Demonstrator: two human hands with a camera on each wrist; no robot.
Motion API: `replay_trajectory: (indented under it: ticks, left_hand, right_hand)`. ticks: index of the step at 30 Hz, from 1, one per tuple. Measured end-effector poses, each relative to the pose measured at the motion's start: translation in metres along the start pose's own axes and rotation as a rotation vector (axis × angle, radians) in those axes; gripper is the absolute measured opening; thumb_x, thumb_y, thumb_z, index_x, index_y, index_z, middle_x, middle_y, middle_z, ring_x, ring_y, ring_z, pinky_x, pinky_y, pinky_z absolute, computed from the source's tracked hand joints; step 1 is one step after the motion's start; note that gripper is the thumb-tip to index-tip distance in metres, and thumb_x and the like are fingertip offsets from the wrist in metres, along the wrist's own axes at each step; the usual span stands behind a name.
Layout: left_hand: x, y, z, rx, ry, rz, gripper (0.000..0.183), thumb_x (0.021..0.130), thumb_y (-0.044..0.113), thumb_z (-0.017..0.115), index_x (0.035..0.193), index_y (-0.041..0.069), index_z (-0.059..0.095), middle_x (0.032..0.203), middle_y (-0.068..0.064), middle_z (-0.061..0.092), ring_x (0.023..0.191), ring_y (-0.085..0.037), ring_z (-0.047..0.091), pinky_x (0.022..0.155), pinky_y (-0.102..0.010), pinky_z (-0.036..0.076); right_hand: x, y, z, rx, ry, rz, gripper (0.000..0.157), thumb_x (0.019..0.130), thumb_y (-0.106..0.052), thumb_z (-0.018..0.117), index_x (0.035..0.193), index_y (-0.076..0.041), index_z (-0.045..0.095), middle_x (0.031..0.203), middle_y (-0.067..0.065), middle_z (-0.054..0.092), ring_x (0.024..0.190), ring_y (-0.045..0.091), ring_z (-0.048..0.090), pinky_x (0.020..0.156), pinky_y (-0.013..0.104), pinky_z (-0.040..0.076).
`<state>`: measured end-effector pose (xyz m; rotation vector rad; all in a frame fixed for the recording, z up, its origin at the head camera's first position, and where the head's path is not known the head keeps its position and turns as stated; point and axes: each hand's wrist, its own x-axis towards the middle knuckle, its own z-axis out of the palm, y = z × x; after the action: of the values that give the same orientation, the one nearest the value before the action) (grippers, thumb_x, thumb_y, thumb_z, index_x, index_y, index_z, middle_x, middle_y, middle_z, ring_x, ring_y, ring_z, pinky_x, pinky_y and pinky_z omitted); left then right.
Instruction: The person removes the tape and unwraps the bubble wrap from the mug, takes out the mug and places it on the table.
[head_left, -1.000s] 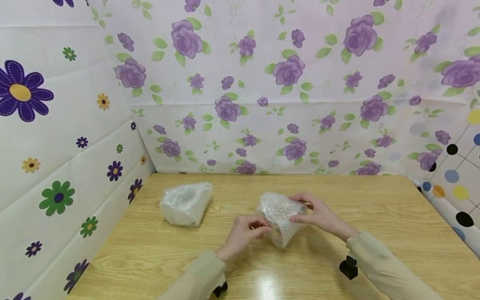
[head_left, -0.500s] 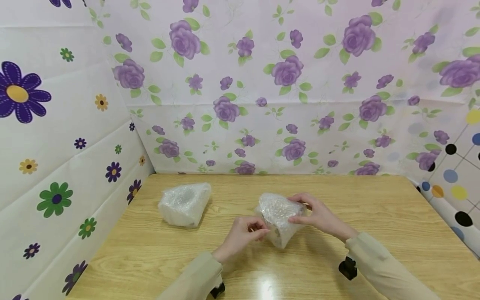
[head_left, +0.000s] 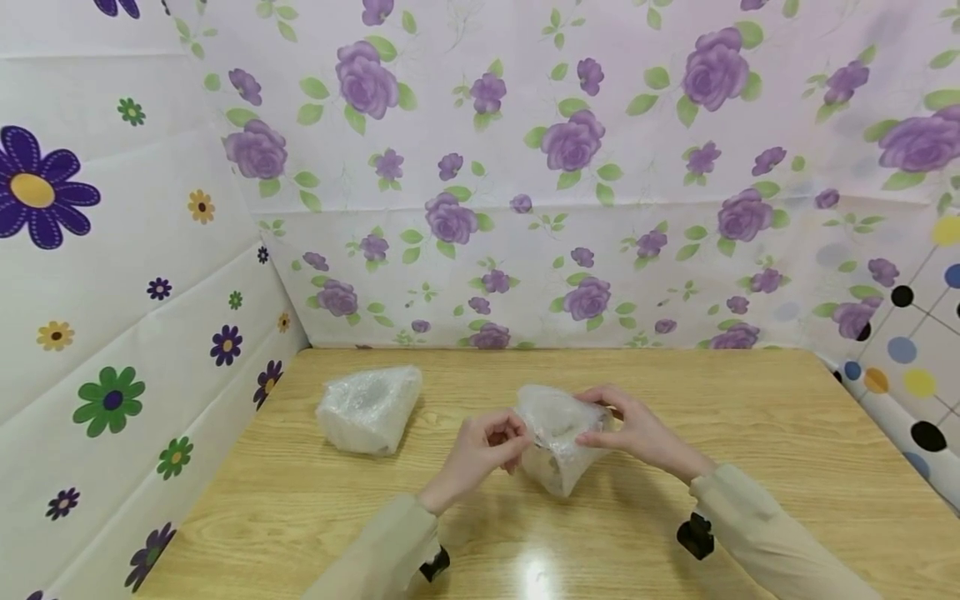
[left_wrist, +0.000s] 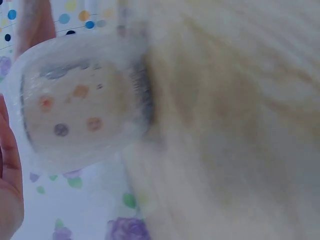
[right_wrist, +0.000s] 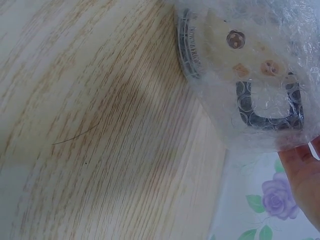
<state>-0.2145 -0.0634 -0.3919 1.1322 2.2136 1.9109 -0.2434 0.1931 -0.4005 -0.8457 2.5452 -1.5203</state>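
Observation:
A mug [right_wrist: 270, 121] wrapped in bubble wrap [head_left: 555, 412] lies on the wooden table, right of the middle in the head view. Its dark handle and small printed motifs [left_wrist: 61, 130] show through the wrap. My right hand [head_left: 637, 429] grips the bundle from the right, thumb on the near side and fingers over the far side. At the bundle's left edge, my left hand [head_left: 487, 450] pinches the edge of the bubble wrap between thumb and curled fingers. In the left wrist view only part of this hand [left_wrist: 10, 185] shows, beside the wrap.
Another bubble-wrapped bundle [head_left: 369, 410] sits at the left back of the wooden table [head_left: 300, 517]. Behind the table hangs a flowered cloth [head_left: 510, 167], with more patterned cloth along the left and right sides. Each wrist wears a black camera mount [head_left: 696, 535].
My left hand has risen slightly and drawn a little left at the wrap's edge. The top of the wrap has shifted and looks smoother. My right hand keeps its hold.

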Motion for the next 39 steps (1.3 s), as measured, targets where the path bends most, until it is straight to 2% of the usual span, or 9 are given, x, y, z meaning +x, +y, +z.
replay_trajectory:
  ticks: [5,7,11,18,23,32,35,39]
  left_hand:
    - [0.006,0.009,-0.007,0.023,0.068,0.025,0.011,0.089,-0.001,0.054,0.085,-0.011,0.059,0.061,-0.02,0.054,0.047,-0.034,0.05,0.044,-0.037,0.048]
    - [0.008,0.01,-0.008,0.028,0.089,0.013,0.012,0.089,-0.001,0.055,0.085,-0.011,0.06,0.06,-0.02,0.054,0.047,-0.033,0.05,0.044,-0.039,0.048]
    - [0.007,0.008,-0.01,0.025,0.12,-0.023,0.014,0.09,0.001,0.055,0.086,-0.01,0.06,0.06,-0.02,0.054,0.048,-0.032,0.05,0.044,-0.036,0.049]
    - [0.006,0.002,-0.01,0.024,0.179,-0.037,0.016,0.09,0.002,0.054,0.086,-0.012,0.059,0.061,-0.024,0.054,0.049,-0.038,0.05,0.045,-0.043,0.048]
    - [0.008,0.001,-0.01,0.061,0.212,-0.038,0.015,0.09,0.003,0.054,0.086,-0.011,0.06,0.062,-0.023,0.055,0.053,-0.036,0.051,0.047,-0.032,0.048]
    - [0.012,-0.003,-0.01,0.139,0.288,-0.067,0.014,0.089,0.004,0.057,0.086,-0.008,0.062,0.065,-0.02,0.057,0.059,-0.039,0.053,0.049,-0.028,0.045]
    - [0.013,-0.004,-0.009,0.203,0.311,-0.036,0.01,0.088,0.002,0.059,0.085,-0.007,0.063,0.071,-0.018,0.059,0.065,-0.033,0.055,0.055,-0.03,0.046]
    - [0.015,-0.007,-0.008,0.253,0.309,0.022,0.006,0.085,-0.001,0.062,0.087,-0.006,0.063,0.085,-0.018,0.059,0.08,-0.032,0.054,0.069,-0.044,0.047]
  right_hand:
    - [0.003,0.026,0.002,-0.005,0.013,-0.005,0.052,0.076,-0.027,0.074,0.122,-0.014,0.052,0.119,0.001,0.049,0.107,0.021,0.045,0.094,0.052,0.03]
    - [0.003,0.026,0.002,-0.006,0.016,0.002,0.052,0.075,-0.029,0.074,0.121,-0.016,0.053,0.118,-0.001,0.049,0.107,0.02,0.045,0.094,0.051,0.03]
    - [0.002,0.017,0.002,-0.001,0.015,0.001,0.052,0.076,-0.025,0.074,0.122,-0.011,0.052,0.119,0.003,0.049,0.108,0.023,0.045,0.094,0.053,0.029]
    - [-0.002,-0.006,0.001,0.008,-0.001,0.032,0.053,0.078,-0.019,0.073,0.123,-0.004,0.05,0.121,0.01,0.048,0.112,0.028,0.042,0.094,0.055,0.027]
    - [-0.002,-0.009,0.0,0.003,-0.001,0.04,0.053,0.078,-0.02,0.073,0.123,-0.004,0.051,0.121,0.009,0.048,0.112,0.028,0.042,0.095,0.054,0.028]
    - [-0.002,-0.01,0.001,-0.003,-0.007,0.048,0.054,0.078,-0.022,0.073,0.124,-0.005,0.05,0.122,0.009,0.048,0.113,0.028,0.042,0.095,0.053,0.027]
    - [-0.002,-0.009,0.0,0.001,-0.005,0.046,0.054,0.078,-0.023,0.073,0.124,-0.005,0.05,0.123,0.009,0.048,0.113,0.028,0.042,0.095,0.053,0.027]
    - [-0.002,-0.006,0.0,0.006,-0.003,0.043,0.055,0.078,-0.022,0.073,0.124,-0.005,0.05,0.122,0.009,0.048,0.113,0.028,0.042,0.095,0.054,0.027]
